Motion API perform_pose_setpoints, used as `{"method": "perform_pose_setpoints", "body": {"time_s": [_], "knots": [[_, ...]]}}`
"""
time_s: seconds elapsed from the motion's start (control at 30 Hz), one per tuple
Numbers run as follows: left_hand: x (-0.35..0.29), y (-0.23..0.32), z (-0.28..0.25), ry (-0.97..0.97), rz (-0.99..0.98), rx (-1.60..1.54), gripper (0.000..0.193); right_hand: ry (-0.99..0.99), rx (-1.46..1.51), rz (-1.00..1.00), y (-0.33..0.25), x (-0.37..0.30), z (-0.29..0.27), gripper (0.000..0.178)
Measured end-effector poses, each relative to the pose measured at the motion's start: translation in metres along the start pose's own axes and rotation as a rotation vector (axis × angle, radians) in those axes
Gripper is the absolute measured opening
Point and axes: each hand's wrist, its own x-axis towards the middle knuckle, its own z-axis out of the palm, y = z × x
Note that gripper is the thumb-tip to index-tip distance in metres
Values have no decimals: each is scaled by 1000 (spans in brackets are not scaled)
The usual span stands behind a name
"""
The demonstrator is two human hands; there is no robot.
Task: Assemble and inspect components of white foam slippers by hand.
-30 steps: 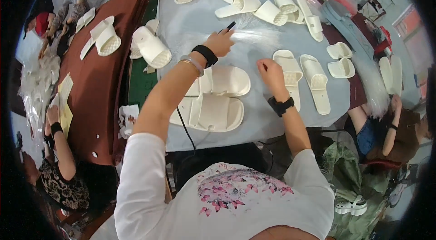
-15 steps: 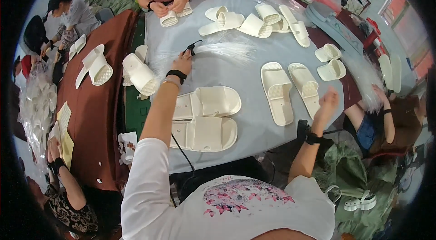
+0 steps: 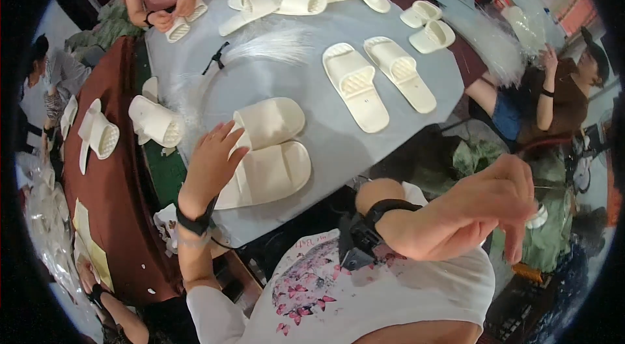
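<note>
My left hand, open, rests on stacked white slippers; my right hand pinches a thin strand, ready for fastening the pair.

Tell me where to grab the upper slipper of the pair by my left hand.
Judging by its pose, take the upper slipper by its strap band, coming from the left where your left hand already rests at its near end. The strap arches up off the sole, giving fingers something to close around. The lower slipper touches its lower edge, so a side pinch there looks crowded.
</note>
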Motion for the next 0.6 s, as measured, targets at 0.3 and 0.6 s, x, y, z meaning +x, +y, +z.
{"method": "perform_pose_setpoints", "body": {"time_s": [0.3, 0.6], "knots": [[-65, -3, 49, -88, -264, -319, 73, -150, 198, 501, 3, -18, 13, 14], [-64, -25, 57, -134, -266, -266, 77, -20, 299, 918, -6, -14, 16, 16]]}}
